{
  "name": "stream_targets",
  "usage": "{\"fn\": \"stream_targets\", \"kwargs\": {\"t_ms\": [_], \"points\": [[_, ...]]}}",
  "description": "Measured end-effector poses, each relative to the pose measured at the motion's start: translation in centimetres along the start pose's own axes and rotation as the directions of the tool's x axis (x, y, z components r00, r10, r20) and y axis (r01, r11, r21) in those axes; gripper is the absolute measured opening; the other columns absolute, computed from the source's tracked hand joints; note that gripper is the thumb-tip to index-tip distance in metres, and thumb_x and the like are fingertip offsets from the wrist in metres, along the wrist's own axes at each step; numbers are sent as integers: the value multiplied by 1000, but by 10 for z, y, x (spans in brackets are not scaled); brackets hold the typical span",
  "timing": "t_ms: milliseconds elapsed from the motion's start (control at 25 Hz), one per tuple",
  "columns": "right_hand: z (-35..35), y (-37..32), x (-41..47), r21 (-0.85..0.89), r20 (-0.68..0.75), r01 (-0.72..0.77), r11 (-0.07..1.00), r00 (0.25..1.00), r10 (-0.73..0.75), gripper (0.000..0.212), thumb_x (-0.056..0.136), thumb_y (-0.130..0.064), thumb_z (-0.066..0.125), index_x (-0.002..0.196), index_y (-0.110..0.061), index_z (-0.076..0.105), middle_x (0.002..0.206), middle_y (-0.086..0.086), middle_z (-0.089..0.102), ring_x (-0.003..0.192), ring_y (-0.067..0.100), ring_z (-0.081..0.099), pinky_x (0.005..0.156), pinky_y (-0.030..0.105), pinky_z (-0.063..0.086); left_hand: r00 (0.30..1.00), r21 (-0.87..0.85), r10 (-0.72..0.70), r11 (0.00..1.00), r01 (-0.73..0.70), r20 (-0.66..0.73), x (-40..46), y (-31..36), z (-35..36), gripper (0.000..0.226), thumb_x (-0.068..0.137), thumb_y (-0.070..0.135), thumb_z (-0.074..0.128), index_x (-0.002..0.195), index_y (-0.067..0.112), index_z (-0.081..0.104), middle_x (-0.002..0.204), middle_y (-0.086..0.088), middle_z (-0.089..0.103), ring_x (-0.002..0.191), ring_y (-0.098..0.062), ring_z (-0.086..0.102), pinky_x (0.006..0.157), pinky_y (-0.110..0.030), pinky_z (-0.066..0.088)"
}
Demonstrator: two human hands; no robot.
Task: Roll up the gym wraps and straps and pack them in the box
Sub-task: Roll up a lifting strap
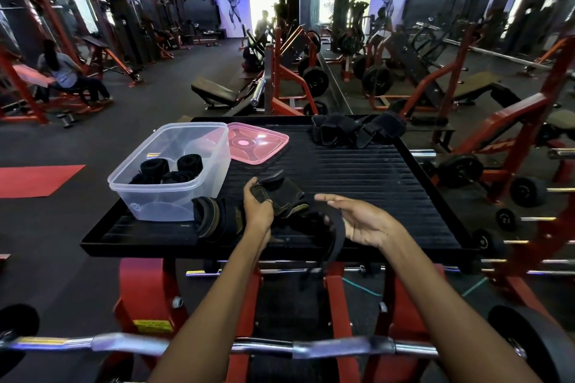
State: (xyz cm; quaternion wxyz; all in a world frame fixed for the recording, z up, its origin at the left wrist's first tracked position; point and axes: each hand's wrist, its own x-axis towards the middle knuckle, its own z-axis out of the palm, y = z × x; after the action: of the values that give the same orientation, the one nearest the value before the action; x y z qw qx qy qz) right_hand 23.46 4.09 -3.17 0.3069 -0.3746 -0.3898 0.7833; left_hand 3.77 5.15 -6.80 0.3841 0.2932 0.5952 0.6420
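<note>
Fingers (264, 204) of the left hand (258, 207) are curled around one end of a black padded lifting strap (284, 196), which is pinned against the black ribbed metal platform (357, 171). Its long flat black tail (337, 236) is draped over the platform's near edge, just beside the right hand (361, 222), which is held open with fingers spread, palm turned inward, grasping nothing. A clear plastic rectangular box (169, 171) is seen at the platform's left, with several rolled black wraps (169, 169) inside. Its translucent pink lid (256, 141) lies just beside it. More unrolled black straps (354, 130) are piled at the far edge, and another dark bundle (214, 218) lies against the box.
</note>
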Motion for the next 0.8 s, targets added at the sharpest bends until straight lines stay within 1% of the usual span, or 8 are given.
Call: {"fn": "stream_targets", "kwargs": {"t_ms": [160, 280, 400, 520, 560, 640, 720, 800], "points": [[-10, 3, -5, -139, 116, -67, 988, 990, 83, 34, 101, -26, 30, 116, -14, 58, 70, 5, 59, 44, 6, 46, 37, 15, 37, 997, 42, 21, 999, -18, -74, -4, 5, 0, 64, 81, -22, 39, 136, 11, 40, 131, -16, 51, 118, -27, 52, 103, -33, 42], [-13, -7, -12, 164, 87, 65, 984, 993, -80, 28, 89, -26, 47, 100, -10, 67, 73, 7, 65, 46, 10, 51, 40, 18, 42, 993, 71, 29, 997, -21, -118, -5, 5, 0, 63, 80, -21, 38, 134, 11, 42, 130, -16, 52, 120, -28, 52, 103, -31, 40], [-18, -10, -11, 427, 55, 183, 886, 972, -227, 41, 72, -13, 42, 97, -2, 73, 109, 24, 67, 83, 30, 71, 67, 33, 59, 987, 93, 25, 996, -10, -160, -6, 6, 0, 62, 78, -21, 39, 132, 10, 44, 130, -16, 53, 119, -27, 52, 101, -28, 39], [-17, -5, -4, 581, 87, 227, 782, 938, -336, 71, 50, 1, 51, 120, 2, 57, 128, 29, 55, 111, 40, 60, 91, 50, 52, 983, 138, 48, 990, -24, -175, -8, 7, 1, 60, 79, -20, 41, 131, 8, 44, 129, -15, 54, 119, -26, 53, 95, -19, 37], [-17, -3, -1, 532, 77, 263, 805, 931, -356, 77, 47, 6, 52, 124, -4, 53, 128, 24, 57, 112, 37, 60, 90, 49, 52, 983, 147, 56, 989, -31, -174, -9, 8, 1, 59, 79, -20, 41, 131, 8, 44, 129, -14, 55, 119, -26, 53, 92, -17, 35], [-18, 1, 2, 224, -32, 332, 916, 942, -334, 59, 72, 11, 48, 124, -17, 51, 113, 8, 66, 99, 24, 65, 77, 38, 54, 982, 157, 72, 987, -44, -174, -10, 9, 1, 58, 80, -20, 41, 131, 8, 45, 128, -15, 55, 118, -26, 53, 89, -15, 35], [-15, -2, 0, -69, -205, 326, 943, 920, -334, 27, 96, -7, 42, 109, -23, 59, 84, -1, 64, 68, 9, 60, 63, 26, 44, 981, 164, 89, 985, -60, -175, -11, 10, 1, 57, 80, -19, 40, 130, 7, 46, 127, -16, 56, 117, -27, 53, 89, -15, 36], [-12, -11, 0, -196, -384, 364, 911, 826, -412, 18, 98, -26, 47, 89, -20, 61, 70, -4, 55, 54, 3, 50, 57, 22, 38, 980, 169, 99, 983, -70, -171, -10, 10, 0, 54, 80, -18, 41, 128, 7, 48, 125, -15, 57, 114, -25, 54, 91, -18, 38]]}}
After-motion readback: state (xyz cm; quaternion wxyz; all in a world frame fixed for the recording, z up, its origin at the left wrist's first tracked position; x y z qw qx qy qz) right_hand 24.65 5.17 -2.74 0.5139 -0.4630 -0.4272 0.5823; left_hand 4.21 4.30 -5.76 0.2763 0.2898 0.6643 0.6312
